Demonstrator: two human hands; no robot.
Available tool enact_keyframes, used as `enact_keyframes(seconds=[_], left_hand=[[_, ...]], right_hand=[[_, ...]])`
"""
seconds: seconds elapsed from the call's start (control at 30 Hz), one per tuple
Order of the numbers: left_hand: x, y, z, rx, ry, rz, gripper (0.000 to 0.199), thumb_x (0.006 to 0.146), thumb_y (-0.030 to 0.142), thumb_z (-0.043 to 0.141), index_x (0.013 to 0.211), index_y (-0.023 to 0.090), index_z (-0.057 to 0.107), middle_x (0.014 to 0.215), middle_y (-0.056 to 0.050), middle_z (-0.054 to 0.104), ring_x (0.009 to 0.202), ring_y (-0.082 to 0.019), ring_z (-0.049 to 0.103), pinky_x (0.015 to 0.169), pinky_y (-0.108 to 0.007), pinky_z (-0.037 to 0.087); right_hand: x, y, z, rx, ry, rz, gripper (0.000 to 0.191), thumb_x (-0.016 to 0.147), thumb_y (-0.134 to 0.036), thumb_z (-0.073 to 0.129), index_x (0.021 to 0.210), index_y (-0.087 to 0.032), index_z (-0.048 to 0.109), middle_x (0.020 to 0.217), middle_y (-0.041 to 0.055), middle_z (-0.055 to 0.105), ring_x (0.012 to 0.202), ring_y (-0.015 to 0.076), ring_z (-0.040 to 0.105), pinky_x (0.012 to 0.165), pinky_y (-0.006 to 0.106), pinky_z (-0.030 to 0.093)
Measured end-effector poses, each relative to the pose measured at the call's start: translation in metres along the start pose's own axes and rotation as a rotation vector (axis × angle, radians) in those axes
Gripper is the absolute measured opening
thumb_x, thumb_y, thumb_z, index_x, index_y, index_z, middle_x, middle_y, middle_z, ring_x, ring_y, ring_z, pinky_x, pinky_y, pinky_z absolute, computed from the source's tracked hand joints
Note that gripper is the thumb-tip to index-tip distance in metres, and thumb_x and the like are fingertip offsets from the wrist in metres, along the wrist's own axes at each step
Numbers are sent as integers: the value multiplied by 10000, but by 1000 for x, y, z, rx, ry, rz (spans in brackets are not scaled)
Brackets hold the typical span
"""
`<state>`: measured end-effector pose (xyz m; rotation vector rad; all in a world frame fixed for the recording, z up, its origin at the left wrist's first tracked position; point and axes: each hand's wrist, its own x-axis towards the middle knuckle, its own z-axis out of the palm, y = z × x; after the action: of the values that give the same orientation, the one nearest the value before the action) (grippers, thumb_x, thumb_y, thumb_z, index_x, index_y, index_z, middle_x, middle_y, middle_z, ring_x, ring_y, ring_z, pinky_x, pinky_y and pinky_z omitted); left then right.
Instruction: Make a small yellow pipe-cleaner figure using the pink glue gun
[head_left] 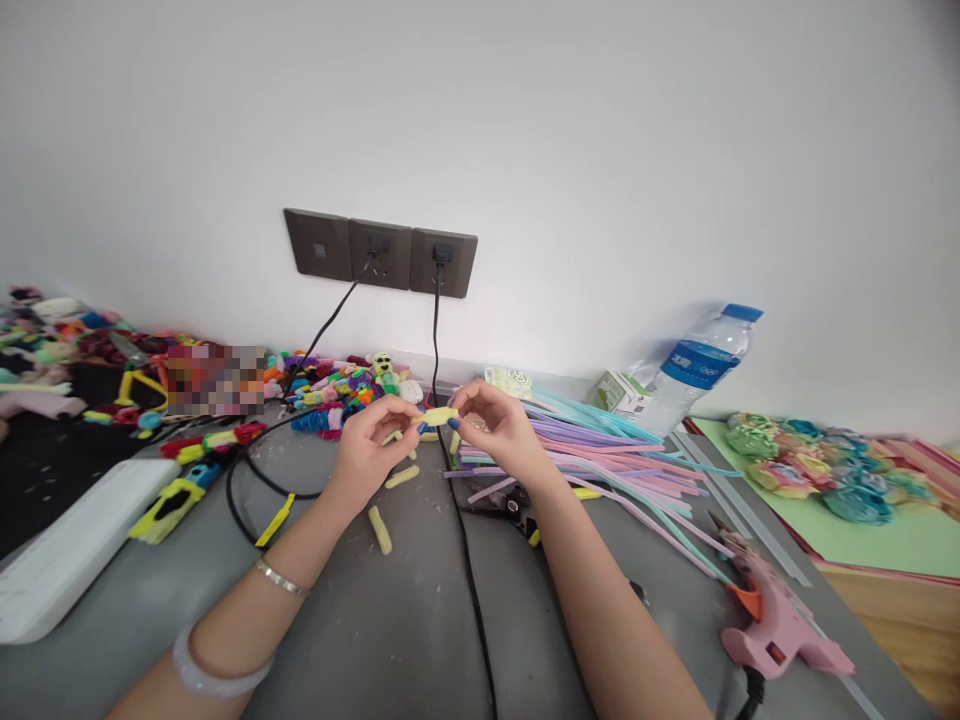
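Note:
Between my two hands, above the grey table, is a short pale yellow piece of pipe cleaner. The thumb and fingertips of my left hand pinch its left end. My right hand grips the other end the same way. Below my left hand, more short yellow pipe cleaner pieces lie on the table. To the right of my right hand spreads a bundle of long pink, purple and turquoise pipe cleaners. Black-handled pliers or cutters lie partly hidden under my right wrist.
A black cable runs down the table from the wall sockets. A pink glue gun lies front right, a water bottle leans behind. At left are a white power strip and a pile of colourful pipe cleaner figures.

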<state>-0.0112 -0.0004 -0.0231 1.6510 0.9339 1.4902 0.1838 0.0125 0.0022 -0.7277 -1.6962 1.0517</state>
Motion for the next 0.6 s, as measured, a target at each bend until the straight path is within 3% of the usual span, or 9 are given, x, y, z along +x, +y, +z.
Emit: enact_keyframes(seconds=[0.6], left_hand=[[1,4,1,-34,6,-36,147,768,316,690,806,181,645,789,-35,640,724,-152,606,646,-252,521]], right_hand=[[0,1,0,-33,14,-24,162,828,-341,685,852,-207,598,840,35,596,737,158,548,707,318,466]])
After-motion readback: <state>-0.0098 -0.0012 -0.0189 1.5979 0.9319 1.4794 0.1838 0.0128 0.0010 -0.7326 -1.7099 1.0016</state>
